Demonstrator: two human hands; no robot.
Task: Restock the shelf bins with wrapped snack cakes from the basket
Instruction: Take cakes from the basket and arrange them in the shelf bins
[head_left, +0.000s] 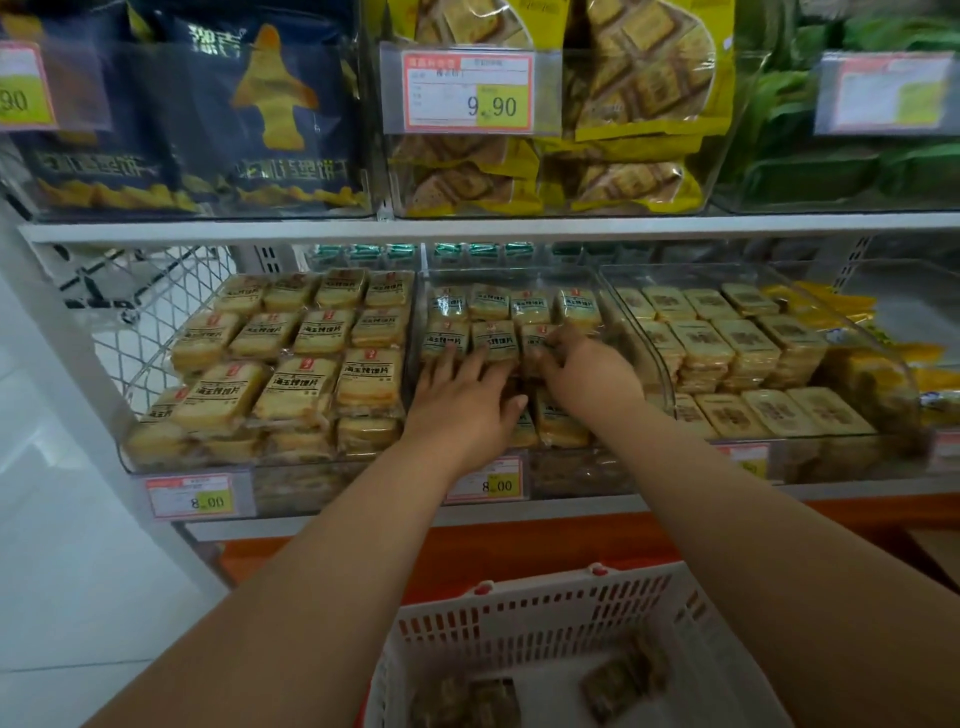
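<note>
Head view, right hand (582, 366) fingers hidden among cakes (493, 340)

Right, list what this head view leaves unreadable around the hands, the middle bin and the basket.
- Right hand: fingertips buried among the snack cakes in the middle bin; grip unclear.
- Cakes beneath the left hand: covered by it.
- Basket: bottom edge crops it, arms overlap; its dark packets are blurred.
- Middle price tag: partly behind the left wrist.

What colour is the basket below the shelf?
The basket is white with small red clips on its rim, seen in the head view.
</note>
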